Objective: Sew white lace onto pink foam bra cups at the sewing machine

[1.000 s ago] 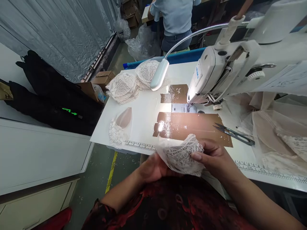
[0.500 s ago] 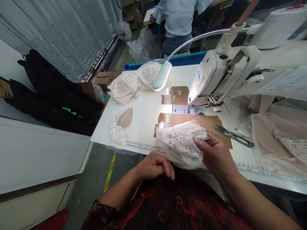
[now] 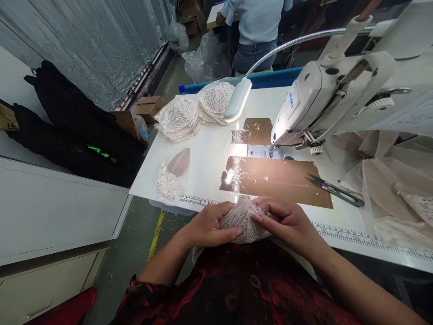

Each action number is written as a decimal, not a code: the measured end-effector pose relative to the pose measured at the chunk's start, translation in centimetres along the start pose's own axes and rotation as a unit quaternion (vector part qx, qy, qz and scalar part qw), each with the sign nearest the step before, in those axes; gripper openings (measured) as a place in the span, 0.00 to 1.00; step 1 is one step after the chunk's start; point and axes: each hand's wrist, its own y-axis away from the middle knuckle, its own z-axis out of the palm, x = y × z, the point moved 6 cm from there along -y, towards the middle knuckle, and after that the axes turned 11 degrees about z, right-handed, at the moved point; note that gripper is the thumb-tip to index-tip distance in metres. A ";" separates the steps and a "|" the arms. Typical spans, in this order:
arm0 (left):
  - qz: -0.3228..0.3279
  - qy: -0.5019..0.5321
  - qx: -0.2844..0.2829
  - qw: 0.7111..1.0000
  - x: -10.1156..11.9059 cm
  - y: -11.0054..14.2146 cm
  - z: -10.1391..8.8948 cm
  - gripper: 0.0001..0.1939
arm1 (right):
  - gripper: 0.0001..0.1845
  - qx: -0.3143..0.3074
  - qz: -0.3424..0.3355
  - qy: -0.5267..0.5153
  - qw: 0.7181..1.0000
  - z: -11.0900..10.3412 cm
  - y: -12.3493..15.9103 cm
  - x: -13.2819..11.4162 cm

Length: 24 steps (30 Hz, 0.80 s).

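Note:
A white lace bra cup [image 3: 246, 221] is held low against my body, at the front edge of the table. My left hand [image 3: 216, 225] grips its left side, the thumb on top of the lace. On the right side my right hand [image 3: 287, 223] pinches it between thumb and fingers. Parts of the cup are hidden under my fingers. The sewing machine [image 3: 301, 101] stands beyond my right hand, its needle area lit. Thread snips [image 3: 334, 189] rest to the right, overlapping brown tape [image 3: 274, 178] stuck on the tabletop.
Two stacks of lace cups [image 3: 179, 119] sit at the back left; another lace piece [image 3: 172, 176] lies nearer. A lamp [image 3: 238, 99] hangs over the table. Sheer fabric [image 3: 392, 194] is heaped at right. A person [image 3: 259, 27] sits ahead, facing away.
My right hand has brought the lace cup down and toward me, off the brown tape. My left hand, curled and holding nothing before, now grips the cup too. The view has shifted slightly.

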 end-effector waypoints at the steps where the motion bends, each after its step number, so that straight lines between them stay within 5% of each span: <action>1: 0.010 -0.014 -0.012 1.000 0.2 0.1 0.1 0.20 | 0.14 0.015 0.001 0.002 1.000 -0.2 0.0 0.1; 6: 0.020 -0.076 0.008 0.997 1.5 -0.2 -0.9 0.25 | 0.16 0.058 0.045 0.027 0.997 -0.2 0.0 0.7; 18: 0.037 -0.128 0.041 0.990 1.6 -2.2 -1.0 0.10 | 0.15 0.088 0.025 0.122 0.988 -0.6 -0.4 0.9; 24: 0.026 -0.083 0.013 0.996 1.2 -2.9 -0.4 0.10 | 0.16 0.040 0.024 0.095 0.994 -0.8 -0.5 0.6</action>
